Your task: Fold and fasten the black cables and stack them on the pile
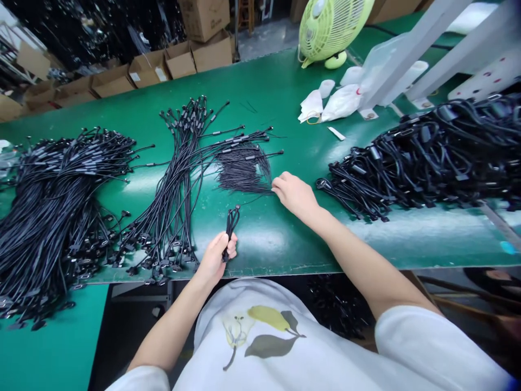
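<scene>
My left hand (216,255) is closed around a short folded black cable (231,224), held upright near the green table's front edge. My right hand (293,193) rests further out on the table, its fingertips pinched at the edge of a small fan of thin black ties (243,171). What the pinch holds is too small to make out. A loose bundle of black cables with connectors (179,179) lies just left of both hands.
A big heap of black cables (52,212) fills the table's left side, another heap (431,157) the right. White bags (340,100), a green fan (329,27) and white frame legs (411,54) stand at the back right. Cardboard boxes (150,68) line the far edge.
</scene>
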A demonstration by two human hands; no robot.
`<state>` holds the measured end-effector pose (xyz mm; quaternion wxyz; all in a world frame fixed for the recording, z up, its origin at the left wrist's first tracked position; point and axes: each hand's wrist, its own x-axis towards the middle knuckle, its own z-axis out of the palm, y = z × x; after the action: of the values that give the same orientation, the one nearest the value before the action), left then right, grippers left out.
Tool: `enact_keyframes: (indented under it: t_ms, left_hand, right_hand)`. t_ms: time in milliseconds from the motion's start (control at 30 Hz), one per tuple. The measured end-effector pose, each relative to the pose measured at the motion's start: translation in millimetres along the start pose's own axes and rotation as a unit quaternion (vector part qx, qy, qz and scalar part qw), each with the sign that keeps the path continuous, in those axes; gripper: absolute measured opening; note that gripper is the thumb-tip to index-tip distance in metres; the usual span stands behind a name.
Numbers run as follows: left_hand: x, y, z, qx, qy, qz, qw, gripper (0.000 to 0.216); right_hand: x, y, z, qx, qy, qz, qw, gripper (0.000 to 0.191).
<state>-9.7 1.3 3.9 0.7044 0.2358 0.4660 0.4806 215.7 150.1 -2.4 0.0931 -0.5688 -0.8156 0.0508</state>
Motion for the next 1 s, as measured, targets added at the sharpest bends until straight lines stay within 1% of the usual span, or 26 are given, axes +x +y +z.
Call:
enact_keyframes:
  t_ms: [67, 133, 167, 200, 267, 333, 400, 433, 500, 567, 600, 633, 667, 700, 767, 800, 933, 1000]
  left_hand:
    - [-1, 0, 4, -0.017, -0.004, 0.0, 1.0, 0.041]
    - [-2, 0, 10, -0.023, -0.016, -0.006, 1.0, 0.041]
    - [-3, 1, 14, -0.022, -0.024, -0.01, 0.999, 0.041]
    - [-3, 1, 19, -0.021, -0.033, -0.015, 0.999, 0.042]
    - [-2, 2, 29, -0.021, -0.052, -0.016, 0.998, 0.046]
    - [0, 1, 36, -0.024, -0.065, -0.006, 0.998, 0.052]
    - [4, -3, 38, -0.001, -0.067, 0.017, 0.998, 0.053]
    - [6, -6, 37, 0.029, -0.06, 0.036, 0.997, 0.053]
    - [9, -11, 32, 0.131, -0.032, 0.091, 0.987, 0.051]
    - [10, -15, 25, 0.259, -0.011, 0.158, 0.953, 0.049]
    - [10, -16, 22, 0.314, -0.014, 0.185, 0.931, 0.047]
    - [9, -16, 20, 0.357, -0.025, 0.201, 0.912, 0.045]
    - [9, -15, 17, 0.385, -0.041, 0.206, 0.899, 0.044]
    - [8, -13, 15, 0.4, -0.058, 0.201, 0.892, 0.043]
    - [6, -8, 12, 0.399, -0.086, 0.173, 0.896, 0.04]
    - [5, -6, 11, 0.385, -0.092, 0.155, 0.905, 0.038]
    - [2, -1, 6, 0.294, -0.094, 0.084, 0.948, 0.024]
    - [2, -1, 3, 0.267, -0.092, 0.059, 0.957, 0.021]
  right_hand:
    - [-14, -2, -10, 0.011, 0.051, 0.031, 0.998, 0.022]
    - [-31, -8, -20, 0.046, 0.112, 0.066, 0.99, 0.022]
    - [-40, -13, -23, 0.083, 0.134, 0.074, 0.985, 0.021]
    - [-50, -20, -25, 0.134, 0.139, 0.072, 0.979, 0.019]
    - [-69, -36, -25, 0.257, 0.105, 0.049, 0.959, 0.016]
    - [-87, -53, -23, 0.356, 0.045, 0.026, 0.933, 0.014]
    - [-101, -67, -19, 0.394, 0.004, 0.014, 0.919, 0.013]
    - [-106, -72, -18, 0.388, 0.0, 0.005, 0.922, 0.013]
    - [-112, -79, -15, 0.325, 0.021, -0.034, 0.945, 0.015]
    - [-112, -83, -13, 0.208, 0.061, -0.108, 0.97, 0.021]
    - [-110, -84, -13, 0.146, 0.077, -0.158, 0.973, 0.024]
    - [-107, -84, -12, 0.094, 0.086, -0.216, 0.968, 0.027]
    - [-103, -85, -12, 0.053, 0.089, -0.275, 0.956, 0.028]
    - [-99, -85, -13, 0.024, 0.087, -0.332, 0.939, 0.028]
    - [-92, -85, -16, -0.005, 0.074, -0.415, 0.907, 0.03]
    - [-88, -86, -18, -0.01, 0.065, -0.436, 0.897, 0.031]
    - [-83, -90, -26, 0.001, 0.027, -0.455, 0.89, 0.035]
    - [-82, -91, -25, 0.001, 0.041, -0.467, 0.883, 0.04]
